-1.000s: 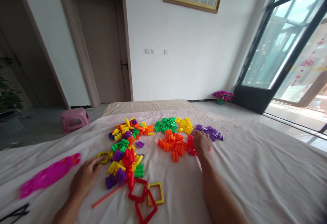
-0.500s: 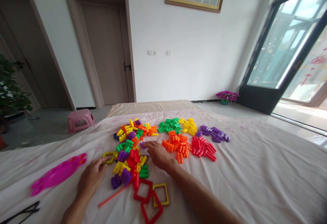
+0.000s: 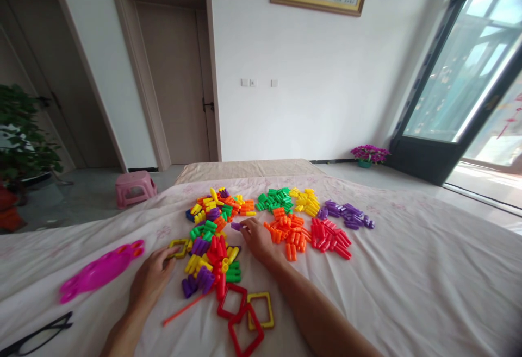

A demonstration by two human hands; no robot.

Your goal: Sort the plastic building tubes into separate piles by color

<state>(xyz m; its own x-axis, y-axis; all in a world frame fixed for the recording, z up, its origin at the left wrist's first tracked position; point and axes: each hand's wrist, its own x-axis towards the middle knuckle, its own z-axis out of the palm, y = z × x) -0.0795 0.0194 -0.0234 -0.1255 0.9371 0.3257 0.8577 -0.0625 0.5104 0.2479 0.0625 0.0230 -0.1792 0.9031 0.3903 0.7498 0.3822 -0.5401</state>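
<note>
My right hand [image 3: 259, 240] is closed at the fingertips on a small purple plastic building block [image 3: 236, 226], just right of the mixed heap. My left hand [image 3: 151, 274] is left of the heap, its fingers closed on the edge of a yellow square frame [image 3: 178, 248]. Between my hands lies the heap of mixed blocks [image 3: 202, 263] in red, yellow, green, purple and orange. Beyond my right hand are sorted piles: green blocks [image 3: 274, 200], yellow blocks [image 3: 306, 201], orange blocks [image 3: 286, 227], red blocks [image 3: 329, 235] and purple blocks [image 3: 346, 214].
Red square frames [image 3: 246, 331] and another yellow frame [image 3: 271, 313] lie near me, beside a thin orange stick [image 3: 185, 311]. A magenta plastic piece [image 3: 101, 271] and black glasses [image 3: 38, 335] are at left. A pale cloth [image 3: 408, 270] covers the surface. A pink stool [image 3: 136, 188] stands beyond.
The view has shifted slightly, moving the scene rightward. My right fingers, earlier stretched over the purple block, now pinch it, and it sits slightly farther right. My left hand stays at the yellow frame.
</note>
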